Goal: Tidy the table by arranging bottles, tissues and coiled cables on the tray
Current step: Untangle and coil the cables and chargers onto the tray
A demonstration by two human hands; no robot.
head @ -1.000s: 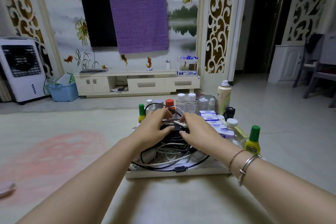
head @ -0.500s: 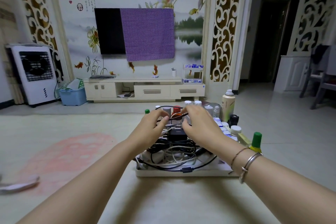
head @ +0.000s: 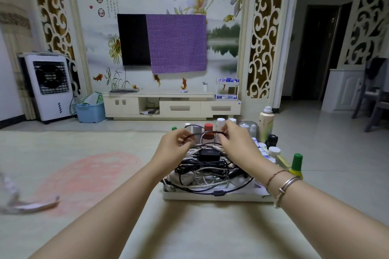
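A white tray (head: 210, 196) on the table holds a heap of black and white cables (head: 207, 171) with a black adapter (head: 208, 154) on top. Behind the heap stand several bottles, among them a red-capped bottle (head: 208, 132). Small blue-and-white tissue packs (head: 260, 150) lie along the tray's right side. My left hand (head: 175, 145) and my right hand (head: 236, 142) each pinch one end of a thin black cable (head: 207, 131), stretched between them above the heap.
A tall beige spray bottle (head: 266, 122) and a green-capped yellow bottle (head: 296, 166) stand at the tray's right. A blurred white object (head: 27, 204) lies at the table's left. Beyond the table are a TV cabinet (head: 172, 105) and an air cooler (head: 47, 86).
Both hands have risen from the cable heap, lifting a thin black cable and drawing it taut between them. The camera has tilted upward.
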